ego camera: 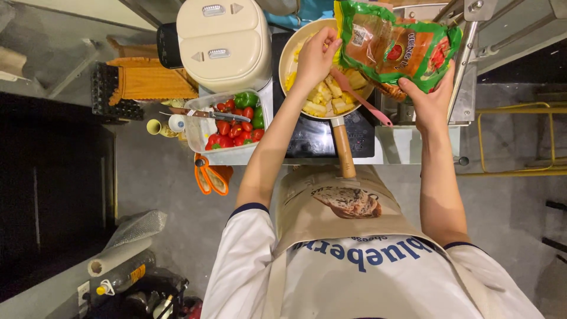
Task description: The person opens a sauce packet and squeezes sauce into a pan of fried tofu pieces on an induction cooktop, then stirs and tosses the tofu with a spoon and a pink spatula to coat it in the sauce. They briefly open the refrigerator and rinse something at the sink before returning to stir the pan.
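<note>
Green and red, the crinkly food bag [397, 44] tips over the far right side of the cream pan [286, 62] on the bench [407, 145]. The right hand [432, 101] pinches the bag's lower edge from below. The left hand [315, 56] hangs just left of the bag, fingers pressed together over the yellow chunks [326, 97]. It is nearer the pan. A pink spatula [367, 101] leans inside.
</note>
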